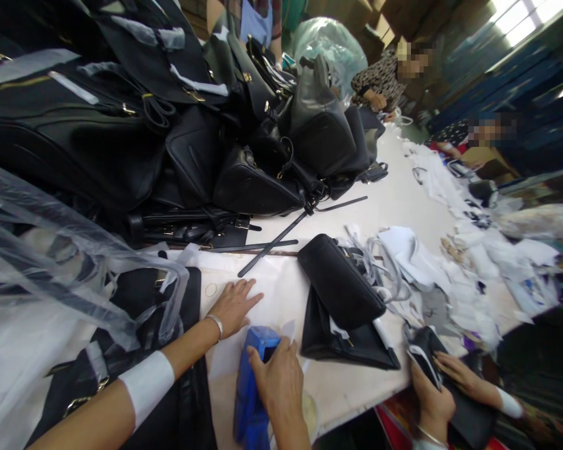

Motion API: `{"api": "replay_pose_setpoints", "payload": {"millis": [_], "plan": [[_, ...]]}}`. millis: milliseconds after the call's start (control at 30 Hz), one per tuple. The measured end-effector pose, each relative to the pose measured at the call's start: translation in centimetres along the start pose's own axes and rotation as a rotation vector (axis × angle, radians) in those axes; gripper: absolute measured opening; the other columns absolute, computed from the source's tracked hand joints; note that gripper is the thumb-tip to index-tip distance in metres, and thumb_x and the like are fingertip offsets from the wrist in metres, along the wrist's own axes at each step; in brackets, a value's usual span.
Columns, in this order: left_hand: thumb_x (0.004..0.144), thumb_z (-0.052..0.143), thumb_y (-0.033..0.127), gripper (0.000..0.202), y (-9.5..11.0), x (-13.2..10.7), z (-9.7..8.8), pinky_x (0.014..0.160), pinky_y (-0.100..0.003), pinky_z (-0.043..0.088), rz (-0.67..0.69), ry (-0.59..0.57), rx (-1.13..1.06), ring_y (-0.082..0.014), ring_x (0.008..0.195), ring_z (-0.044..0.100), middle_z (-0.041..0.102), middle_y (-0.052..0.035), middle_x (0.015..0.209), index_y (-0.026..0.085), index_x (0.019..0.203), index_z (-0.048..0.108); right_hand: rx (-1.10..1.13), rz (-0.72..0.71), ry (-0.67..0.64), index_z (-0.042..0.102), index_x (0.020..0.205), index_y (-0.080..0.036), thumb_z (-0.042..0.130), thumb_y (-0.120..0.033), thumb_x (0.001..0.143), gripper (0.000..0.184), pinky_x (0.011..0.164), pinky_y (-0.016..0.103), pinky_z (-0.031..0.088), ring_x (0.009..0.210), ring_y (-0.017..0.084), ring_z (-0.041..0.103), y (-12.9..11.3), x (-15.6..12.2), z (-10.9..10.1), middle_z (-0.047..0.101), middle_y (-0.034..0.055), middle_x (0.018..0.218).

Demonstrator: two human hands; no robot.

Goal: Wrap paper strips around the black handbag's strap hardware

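Note:
My left hand [234, 307] lies on the white tabletop with its fingers spread and nothing in it. Close by on its right stands a blue tape dispenser [244, 400]. My right hand [281, 381] is closed over the upper part of the dispenser, thumb on the left side and fingers on the right. A small translucent strip [288, 330] shows at its fingertips; whether it is tape I cannot tell. Under my left forearm lies a flat black bag [192, 387] with wrapped straps and a gold chain. Right of my hands, one black bag [340, 281] rests on another black bag [319, 331].
A large heap of black handbags [263, 181] fills the back left. Clear plastic wrapping [51, 206] hangs at the left. White paper scraps [478, 262] litter the right side. A co-worker's hands [434, 394] hold a black bag at lower right. Other people work farther back.

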State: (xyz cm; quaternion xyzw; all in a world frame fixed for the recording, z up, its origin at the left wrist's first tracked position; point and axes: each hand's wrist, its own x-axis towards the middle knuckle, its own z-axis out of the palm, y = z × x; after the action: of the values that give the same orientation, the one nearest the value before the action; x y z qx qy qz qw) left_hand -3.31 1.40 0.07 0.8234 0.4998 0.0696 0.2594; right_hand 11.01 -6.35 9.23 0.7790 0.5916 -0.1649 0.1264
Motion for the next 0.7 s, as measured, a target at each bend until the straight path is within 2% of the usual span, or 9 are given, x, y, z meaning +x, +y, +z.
{"api": "replay_pose_setpoints", "payload": {"millis": [133,367,500,600,700], "plan": [[0.075,0.067,0.032,0.063,-0.2,0.0,-0.1,0.103,-0.051,0.025,0.016,-0.006,-0.007,-0.0345,0.131,0.03,0.032,-0.009,0.149,0.034,0.133,0.044,0.007,0.028,0.031,0.054,0.096,-0.013,0.053,-0.052,0.08,0.042,0.07,0.039,0.051,0.083,0.033,0.066,0.3,-0.6,-0.7,0.063,0.0193,0.093],[0.074,0.069,0.035,0.064,0.7,-1.0,0.0,0.102,-0.051,0.026,0.013,-0.008,0.008,-0.0356,0.13,0.03,0.034,-0.0104,0.147,0.033,0.133,0.045,0.025,0.065,0.052,0.051,0.095,-0.017,0.047,-0.055,0.083,0.04,0.067,0.037,0.049,0.082,0.032,0.066,1.9,-2.2,-1.5,0.064,0.0149,0.09],[0.075,0.066,0.035,0.063,1.4,-1.7,0.1,0.101,-0.052,0.027,-0.007,-0.003,0.005,-0.0357,0.129,0.031,0.036,-0.0114,0.146,0.032,0.134,0.044,0.019,0.046,0.046,0.051,0.096,-0.017,0.047,-0.056,0.083,0.04,0.068,0.036,0.05,0.083,0.031,0.066,1.9,-2.4,-1.4,0.064,0.0151,0.091],[0.078,0.061,0.026,0.061,1.3,-2.1,0.3,0.102,-0.053,0.028,-0.014,0.001,-0.003,-0.0351,0.13,0.03,0.035,-0.0104,0.146,0.033,0.135,0.043,-0.001,0.016,0.029,0.051,0.098,-0.015,0.05,-0.054,0.082,0.042,0.069,0.037,0.051,0.085,0.032,0.066,1.2,-1.9,-1.0,0.063,0.0175,0.094],[0.074,0.053,0.008,0.07,0.4,-2.2,0.4,0.1,-0.05,0.032,0.025,-0.028,-0.01,-0.032,0.13,0.032,0.035,-0.0069,0.147,0.035,0.137,0.04,-0.026,-0.023,0.012,0.053,0.1,-0.012,0.053,-0.051,0.081,0.043,0.073,0.038,0.051,0.088,0.033,0.066,0.6,-1.1,-0.5,0.063,0.0196,0.097]]}}
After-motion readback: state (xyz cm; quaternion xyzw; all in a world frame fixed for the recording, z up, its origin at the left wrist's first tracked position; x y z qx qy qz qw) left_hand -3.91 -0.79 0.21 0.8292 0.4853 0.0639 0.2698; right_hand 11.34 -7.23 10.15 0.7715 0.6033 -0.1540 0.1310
